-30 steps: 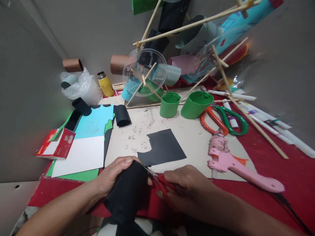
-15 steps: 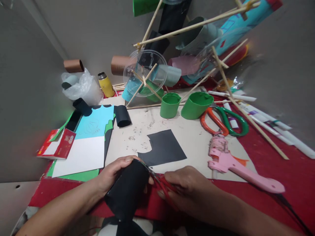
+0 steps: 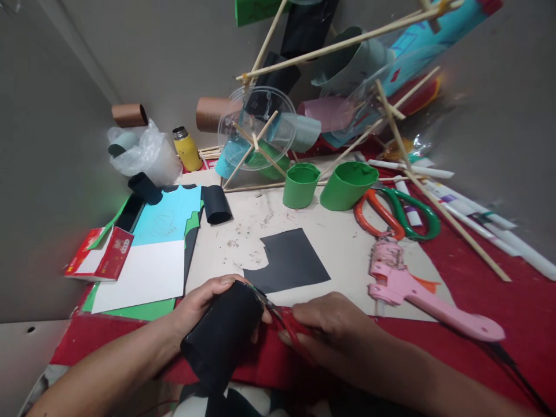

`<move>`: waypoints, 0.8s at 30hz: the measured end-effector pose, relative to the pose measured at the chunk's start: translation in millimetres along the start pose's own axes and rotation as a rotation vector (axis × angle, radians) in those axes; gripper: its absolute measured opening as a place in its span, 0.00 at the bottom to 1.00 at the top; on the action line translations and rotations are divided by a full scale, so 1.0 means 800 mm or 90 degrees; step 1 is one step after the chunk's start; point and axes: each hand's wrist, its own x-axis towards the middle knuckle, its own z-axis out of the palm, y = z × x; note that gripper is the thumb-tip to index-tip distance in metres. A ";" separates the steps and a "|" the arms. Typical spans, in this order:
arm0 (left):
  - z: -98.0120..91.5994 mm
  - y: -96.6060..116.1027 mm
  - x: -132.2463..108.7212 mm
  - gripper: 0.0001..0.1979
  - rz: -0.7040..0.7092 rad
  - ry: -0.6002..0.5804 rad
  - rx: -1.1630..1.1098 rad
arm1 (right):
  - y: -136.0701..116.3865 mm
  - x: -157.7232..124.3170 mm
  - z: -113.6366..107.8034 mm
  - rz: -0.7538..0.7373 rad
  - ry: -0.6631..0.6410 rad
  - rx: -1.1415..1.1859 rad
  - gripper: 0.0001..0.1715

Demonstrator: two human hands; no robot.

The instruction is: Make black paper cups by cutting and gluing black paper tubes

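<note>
My left hand (image 3: pixel 216 288) grips a black paper tube (image 3: pixel 223 333), thumb along its upper rim and fingertips showing at the far right side. The tube tilts, with its top end pointing away from me. In my right hand (image 3: pixel 332 324) are red-handled scissors (image 3: pixel 292 327), my fingers closed round the handles. Their metal blades lie along the tube's top rim, close to my left fingers. Just beyond, a black paper sheet (image 3: pixel 293 260) with a ragged cut-out on its left lies on the beige board (image 3: pixel 243 217).
A pink glue gun (image 3: pixel 417 298) and large orange-and-green-handled scissors (image 3: pixel 397 214) lie right. Two green paper tubes (image 3: pixel 350 185) stand behind the sheet. A stick frame (image 3: pixel 347 43) rises at the back. Coloured paper (image 3: pixel 147 272) and a red box (image 3: pixel 104 252) are left.
The scissors' handles have drawn closer together at the tube's rim. The tube's lower end has shifted slightly to the left. Other things stay put.
</note>
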 end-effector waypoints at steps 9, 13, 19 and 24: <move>-0.023 -0.004 0.006 0.20 -0.026 -0.054 -0.078 | -0.006 0.008 -0.001 0.118 0.080 0.122 0.22; -0.035 0.001 0.013 0.24 -0.033 -0.030 -0.103 | 0.000 0.012 -0.005 0.158 0.189 -0.082 0.19; -0.026 0.017 0.009 0.27 -0.019 0.107 -0.055 | 0.014 0.020 -0.013 0.243 0.269 -0.206 0.12; -0.031 0.021 0.009 0.26 0.009 0.152 -0.041 | 0.027 0.020 -0.016 0.241 0.248 -0.245 0.12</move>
